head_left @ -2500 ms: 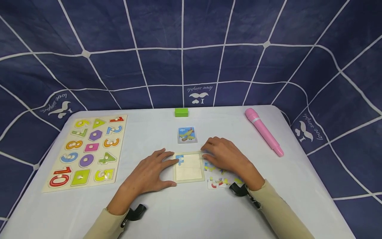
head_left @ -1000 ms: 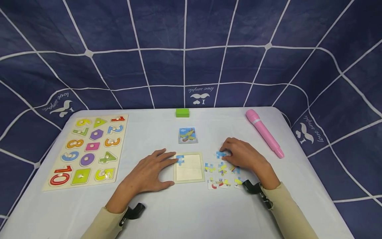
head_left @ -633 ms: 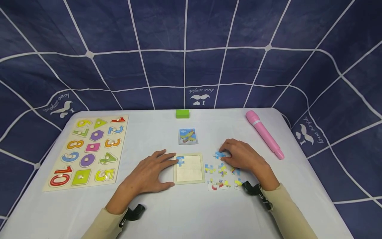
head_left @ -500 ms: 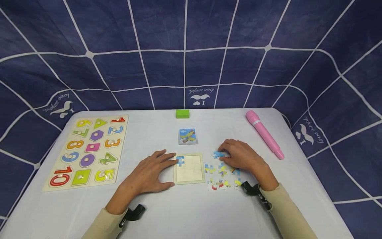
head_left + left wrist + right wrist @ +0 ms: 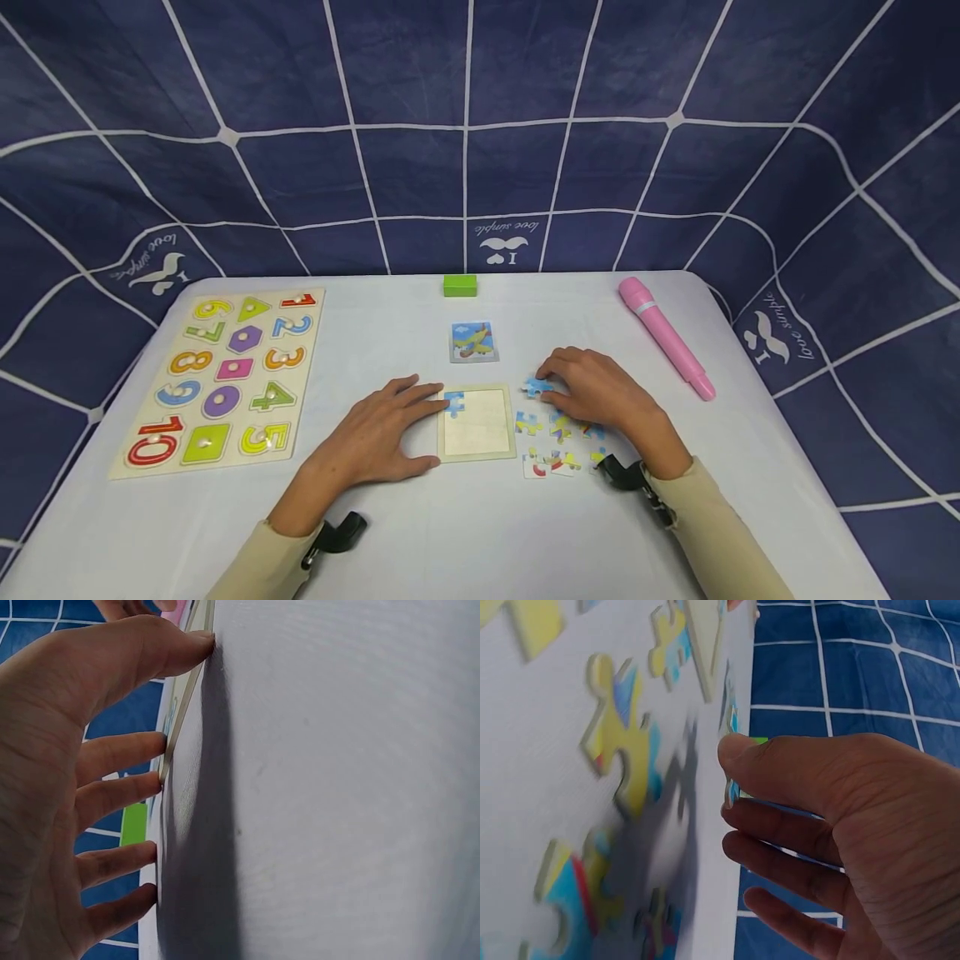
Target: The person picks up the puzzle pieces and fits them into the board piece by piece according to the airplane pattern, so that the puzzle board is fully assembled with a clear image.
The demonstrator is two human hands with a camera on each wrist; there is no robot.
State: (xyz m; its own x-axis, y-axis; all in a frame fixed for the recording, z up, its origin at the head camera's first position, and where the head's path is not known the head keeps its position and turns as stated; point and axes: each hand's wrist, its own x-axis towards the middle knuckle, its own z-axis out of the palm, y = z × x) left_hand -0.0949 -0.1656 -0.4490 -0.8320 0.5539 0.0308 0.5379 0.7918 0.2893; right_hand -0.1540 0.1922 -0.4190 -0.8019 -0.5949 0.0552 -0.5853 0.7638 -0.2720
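Note:
A blue jigsaw piece [image 5: 536, 387] is pinched between thumb and fingers of my right hand [image 5: 596, 390]; in the right wrist view the piece [image 5: 732, 791] is lifted off the table, its shadow below. With fingers spread, my left hand [image 5: 382, 433] touches the left side of the square wooden puzzle tray [image 5: 476, 457]. One blue jigsaw piece [image 5: 454, 405] lies in the tray's upper left corner, close to my left fingertips. Right of the tray, several loose pieces [image 5: 528, 423] lie in rough rows, some partly hidden by my right hand and wrist camera.
Above the tray lies a small airplane picture card [image 5: 473, 342], with a green block [image 5: 460, 286] behind it. A number-and-shape board [image 5: 221, 383] covers the left side. At the right lies a pink microphone-shaped toy [image 5: 666, 337].
My right hand moved from the tray's right edge out to the pieces, took hold of a blue one, and has come back leftward with it. The left hand stays by the tray.

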